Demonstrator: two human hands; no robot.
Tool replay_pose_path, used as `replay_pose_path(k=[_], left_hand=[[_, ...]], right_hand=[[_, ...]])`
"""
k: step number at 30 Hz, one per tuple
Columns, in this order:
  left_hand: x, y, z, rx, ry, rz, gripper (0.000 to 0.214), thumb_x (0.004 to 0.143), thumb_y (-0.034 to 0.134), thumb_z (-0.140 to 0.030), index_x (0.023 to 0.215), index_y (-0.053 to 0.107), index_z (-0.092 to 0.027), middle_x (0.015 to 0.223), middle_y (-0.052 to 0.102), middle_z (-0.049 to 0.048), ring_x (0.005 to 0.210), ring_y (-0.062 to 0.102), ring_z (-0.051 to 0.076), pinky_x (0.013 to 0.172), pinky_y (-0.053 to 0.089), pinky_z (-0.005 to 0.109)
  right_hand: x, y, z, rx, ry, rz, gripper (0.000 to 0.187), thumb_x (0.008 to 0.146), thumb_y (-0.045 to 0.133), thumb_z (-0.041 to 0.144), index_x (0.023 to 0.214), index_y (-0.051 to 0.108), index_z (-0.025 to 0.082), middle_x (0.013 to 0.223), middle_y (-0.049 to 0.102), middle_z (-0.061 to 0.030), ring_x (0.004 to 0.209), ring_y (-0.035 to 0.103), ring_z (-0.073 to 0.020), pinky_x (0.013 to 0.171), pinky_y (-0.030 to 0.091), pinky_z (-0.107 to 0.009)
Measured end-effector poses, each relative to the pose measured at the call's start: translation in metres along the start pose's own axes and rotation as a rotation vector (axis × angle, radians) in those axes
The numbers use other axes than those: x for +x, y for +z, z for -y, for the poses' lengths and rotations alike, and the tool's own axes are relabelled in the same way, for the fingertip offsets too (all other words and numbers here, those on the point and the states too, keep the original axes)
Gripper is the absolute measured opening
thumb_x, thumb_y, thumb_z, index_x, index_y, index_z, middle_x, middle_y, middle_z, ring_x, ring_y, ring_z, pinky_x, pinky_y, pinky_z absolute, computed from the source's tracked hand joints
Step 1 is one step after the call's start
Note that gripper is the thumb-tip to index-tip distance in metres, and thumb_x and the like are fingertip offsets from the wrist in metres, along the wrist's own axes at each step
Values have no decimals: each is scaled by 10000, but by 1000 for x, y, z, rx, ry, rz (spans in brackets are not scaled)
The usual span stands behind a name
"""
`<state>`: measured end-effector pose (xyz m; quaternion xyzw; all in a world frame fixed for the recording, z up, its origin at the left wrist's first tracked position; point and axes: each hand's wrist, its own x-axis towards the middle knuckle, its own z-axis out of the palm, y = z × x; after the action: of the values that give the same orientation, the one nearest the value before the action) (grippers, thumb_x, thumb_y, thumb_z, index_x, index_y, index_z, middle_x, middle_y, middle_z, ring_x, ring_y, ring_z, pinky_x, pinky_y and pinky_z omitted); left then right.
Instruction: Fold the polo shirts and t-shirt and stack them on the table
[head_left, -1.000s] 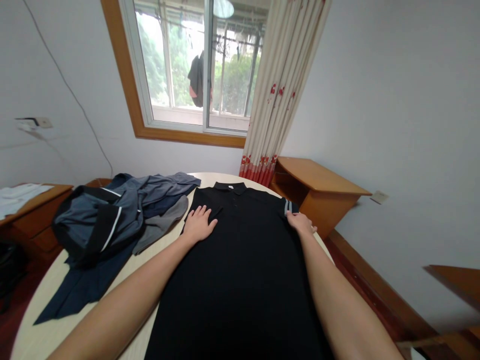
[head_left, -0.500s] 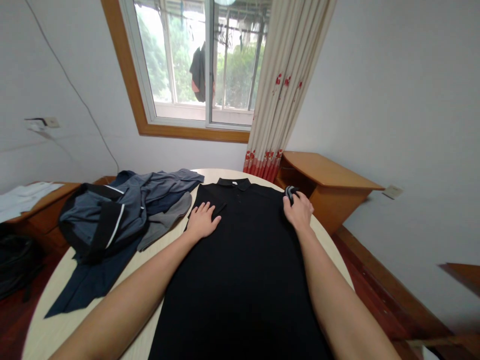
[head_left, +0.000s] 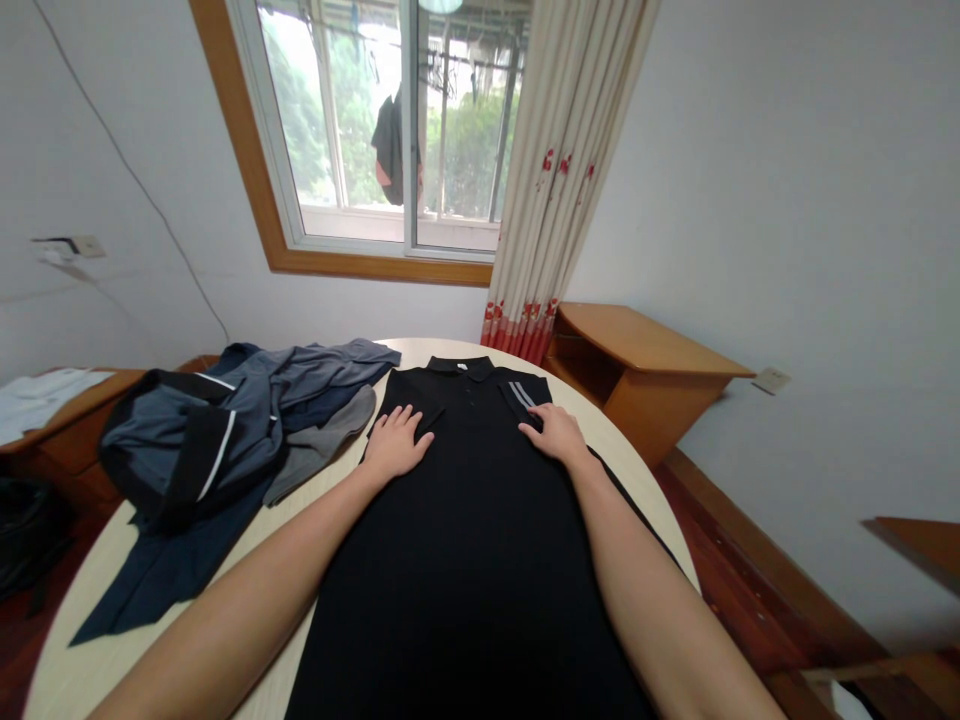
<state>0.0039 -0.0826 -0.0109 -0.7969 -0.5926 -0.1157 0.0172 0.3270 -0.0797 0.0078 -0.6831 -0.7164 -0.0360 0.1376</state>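
Note:
A black polo shirt point(head_left: 472, 540) lies flat on a round pale table point(head_left: 645, 480), collar away from me. My left hand point(head_left: 395, 445) rests flat and open on the shirt's left shoulder, fingers spread. My right hand point(head_left: 553, 434) lies on the right sleeve point(head_left: 523, 396), which is folded inward over the chest so its grey stripes show. That hand's fingers press down on the sleeve edge.
A heap of dark blue and grey clothes point(head_left: 225, 430) covers the table's left part. A wooden side table point(head_left: 637, 365) stands at the right by the curtain point(head_left: 555, 180). A wooden cabinet with white cloth point(head_left: 45, 395) stands at the left. The window is behind the table.
My right hand took the striped right sleeve at the shirt's outer edge and carried it leftward, laying it folded over the chest. My left hand stayed on the left shoulder.

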Motion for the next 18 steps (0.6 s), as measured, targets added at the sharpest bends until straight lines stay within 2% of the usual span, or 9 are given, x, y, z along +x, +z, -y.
replay_pose_path(k=[3,9,13,18], left_hand=[[0,1,0,-2,2,-3,613,978,382,-514,1454,494,-145,1564,401,132,1468,324,296,1180,280,468],[0,0,1,3,-1,-2,607,979,385,-513,1451,497,-147,1561,407,133,1466,328,298,1176,288,466],[-1,-1,1,8,0,1,608,980,385,-511,1455,492,-146,1564,403,131,1467,324,299,1176,291,467],[-1,-2,0,15,-5,7,606,982,377,-513,1462,486,-158,1570,394,122,1469,324,292,1181,287,461]], right_hand=[[0,-1,7,-42,14,7,392,922,532,350,1252,666,187,1253,653,-125,1152,584,-281,968,423,-370],[2,1,6,-29,59,-58,503,843,520,178,1341,592,163,1228,650,-134,1142,589,-289,971,429,-372],[3,2,-1,122,120,-155,443,854,448,146,1246,654,142,1221,625,-129,1097,602,-251,966,438,-314],[4,-2,-14,267,219,-254,398,848,375,139,1065,708,148,1146,642,-117,1092,589,-227,978,432,-300]])
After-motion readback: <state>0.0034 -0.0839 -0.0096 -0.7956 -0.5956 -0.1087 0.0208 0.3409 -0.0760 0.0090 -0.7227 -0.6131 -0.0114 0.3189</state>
